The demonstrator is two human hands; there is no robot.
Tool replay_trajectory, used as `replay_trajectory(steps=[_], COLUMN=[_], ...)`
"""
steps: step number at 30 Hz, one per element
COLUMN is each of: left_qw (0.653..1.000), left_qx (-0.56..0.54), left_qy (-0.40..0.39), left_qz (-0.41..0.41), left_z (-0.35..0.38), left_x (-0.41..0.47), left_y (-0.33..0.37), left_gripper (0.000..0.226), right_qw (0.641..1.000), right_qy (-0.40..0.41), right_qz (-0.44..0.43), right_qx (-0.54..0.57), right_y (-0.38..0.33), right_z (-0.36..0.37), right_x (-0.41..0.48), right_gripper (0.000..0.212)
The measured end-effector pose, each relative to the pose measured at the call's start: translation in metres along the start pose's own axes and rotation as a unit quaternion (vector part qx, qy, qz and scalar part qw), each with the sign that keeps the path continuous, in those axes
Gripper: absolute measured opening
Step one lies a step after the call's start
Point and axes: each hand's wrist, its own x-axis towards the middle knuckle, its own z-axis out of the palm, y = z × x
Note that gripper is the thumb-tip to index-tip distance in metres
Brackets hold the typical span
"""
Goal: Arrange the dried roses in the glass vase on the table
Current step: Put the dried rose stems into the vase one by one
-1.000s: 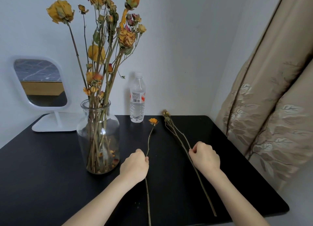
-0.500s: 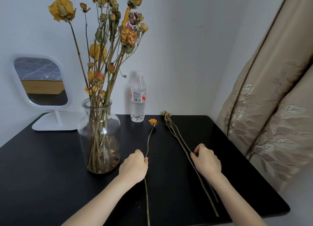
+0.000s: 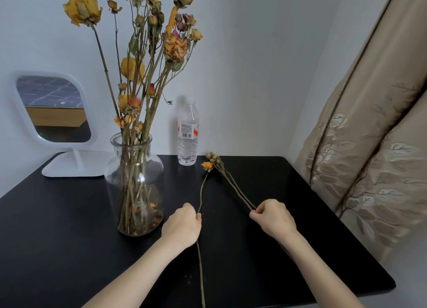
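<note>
A glass vase (image 3: 134,169) stands left of centre on the black table (image 3: 265,250), holding several tall dried yellow and orange roses (image 3: 147,60). My left hand (image 3: 182,225) is closed on the stem of a single orange rose (image 3: 207,165) that lies on the table, head pointing away. My right hand (image 3: 273,217) pinches the stems of two pale dried roses (image 3: 213,157); the heads sit near the bottle. Their lower stems are hidden under my right forearm.
A clear water bottle (image 3: 188,134) stands at the back by the wall. A white table mirror (image 3: 55,113) stands at the back left. A beige curtain (image 3: 374,146) hangs close along the table's right edge.
My right hand has closed on the two pale stems and drawn them toward me and to the right. My left hand stays on the orange rose's stem.
</note>
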Motion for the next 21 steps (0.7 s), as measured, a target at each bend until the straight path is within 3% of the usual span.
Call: replay_trajectory(steps=[5, 11, 16, 21], left_qw=[1.000, 1.000, 1.000, 1.000], left_qx=[-0.002, -0.008, -0.006, 0.019], left_qy=[0.001, -0.001, 0.000, 0.015], left_qz=[-0.001, 0.004, 0.009, 0.006], left_z=[0.000, 0.000, 0.001, 0.001], left_x=[-0.001, -0.002, -0.002, -0.001], left_y=[0.000, 0.000, -0.001, 0.001], left_gripper=[0.019, 0.018, 0.020, 0.019], right_qw=[0.983, 0.953, 0.924, 0.906], right_qy=[-0.043, -0.118, -0.148, -0.159], right_qz=[-0.009, 0.026, 0.011, 0.005], right_qx=[0.179, 0.278, 0.352, 0.393], right_y=[0.002, 0.005, 0.006, 0.009], right_z=[-0.003, -0.010, -0.009, -0.008], right_x=[0.002, 0.000, 0.000, 0.003], right_gripper=[0.021, 0.030, 0.058, 0.053])
